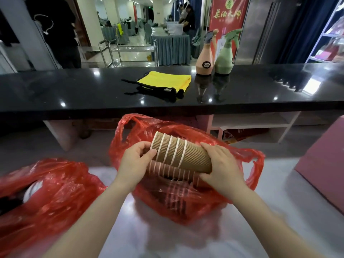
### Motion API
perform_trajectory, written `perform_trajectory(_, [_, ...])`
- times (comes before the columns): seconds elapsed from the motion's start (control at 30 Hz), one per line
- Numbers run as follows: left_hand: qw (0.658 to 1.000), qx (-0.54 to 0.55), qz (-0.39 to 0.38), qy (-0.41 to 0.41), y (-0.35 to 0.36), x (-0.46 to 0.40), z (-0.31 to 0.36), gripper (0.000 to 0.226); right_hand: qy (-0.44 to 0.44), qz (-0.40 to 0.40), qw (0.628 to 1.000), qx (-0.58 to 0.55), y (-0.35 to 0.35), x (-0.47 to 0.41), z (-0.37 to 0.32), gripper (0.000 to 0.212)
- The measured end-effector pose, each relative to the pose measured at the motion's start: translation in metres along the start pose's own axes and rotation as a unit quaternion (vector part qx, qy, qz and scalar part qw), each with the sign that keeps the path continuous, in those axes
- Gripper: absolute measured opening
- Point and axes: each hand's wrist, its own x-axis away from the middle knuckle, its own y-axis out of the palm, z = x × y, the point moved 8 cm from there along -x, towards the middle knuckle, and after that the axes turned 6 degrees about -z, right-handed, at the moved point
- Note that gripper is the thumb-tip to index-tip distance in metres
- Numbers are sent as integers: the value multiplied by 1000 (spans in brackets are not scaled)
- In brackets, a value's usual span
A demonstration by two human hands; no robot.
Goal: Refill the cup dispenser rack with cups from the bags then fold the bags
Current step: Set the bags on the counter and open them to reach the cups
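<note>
Writing first: red banner at 1 o'clock carries gold characters and a round green emblem; I cannot read them reliably. Pink spray bottle has a round dark label, illegible; green spray bottle stands just beside it on the black desk. Yellow cloth lies at 12 o'clock.

Stack of brown ribbed cups lies sideways, rims toward 10 o'clock, above the open red bag. My left hand is clamped on the rim end, right hand on the base end; the hands are apart. More cups lie inside the bag beneath. Second red bag sits at 8 o'clock.
</note>
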Motion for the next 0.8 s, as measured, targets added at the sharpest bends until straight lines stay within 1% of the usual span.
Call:
perform_trajectory(0.07, [999, -27, 33, 6, -16, 8, 3, 18, -19, 22, 1000, 8, 0, -2, -13, 81])
perform_trajectory(0.1, [996, -62, 55, 24, -25, 13, 7, 23, -38, 35, 999, -2, -1, -3, -20, 80])
perform_trajectory(0.13, [991, -104, 73, 51, -32, 18, 13, 35, -56, 41, 997, -25, -1, -3, -27, 78])
perform_trajectory(0.17, [982, -151, 74, 86, -36, 23, 19, 51, -68, 35, 995, -58, 1, -4, -33, 77])
perform_trajectory(0.2, [971, -199, 55, 119, -36, 27, 24, 66, -77, 24, 992, -93, 3, -5, -38, 76])
perform_trajectory(0.23, [959, -248, 17, 135, -30, 30, 26, 78, -86, 15, 989, -120, 3, -6, -44, 75])
perform_trajectory(0.27, [940, -309, -26, 140, -22, 33, 24, 85, -98, 12, 985, -142, 3, -6, -51, 74])
perform_trajectory(0.3, [910, -384, -52, 144, -15, 37, 22, 90, -112, 9, 980, -165, 3, -7, -57, 74])
perform_trajectory(0.33, [877, -457, -52, 141, -11, 40, 19, 95, -124, 6, 974, -192, 3, -7, -64, 74])
perform_trajectory(0.37, [854, -503, -35, 129, -11, 43, 18, 98, -133, 3, 966, -220, 3, -7, -69, 75])
perform_trajectory(0.4, [848, -516, -9, 117, -14, 45, 19, 97, -139, -2, 959, -246, 2, -8, -74, 76])
perform_trajectory(0.5, [859, -491, 59, 133, -27, 52, 25, 84, -136, -45, 947, -289, 7, -9, -79, 84])
perform_trajectory(0.57, [867, -477, 73, 128, -32, 57, 20, 79, -101, -74, 945, -301, 17, -8, -70, 85])
perform_trajectory(0.6, [876, -462, 79, 116, -36, 59, 14, 79, -76, -68, 948, -300, 21, -7, -62, 78])
perform_trajectory(0.63, [888, -441, 85, 99, -41, 61, 8, 80, -50, -46, 957, -283, 24, -6, -51, 64])
perform_trajectory(0.7, [914, -390, 91, 62, -50, 64, -6, 85, -6, -18, 980, -200, 29, -5, -34, 36])
perform_trajectory(0.77, [936, -339, 86, 29, -56, 65, -20, 90, -5, -54, 995, -85, 41, -3, -33, 18])
perform_trajectory(0.8, [943, -321, 81, 16, -57, 64, -25, 91, -14, -75, 997, -30, 49, -1, -38, 13])
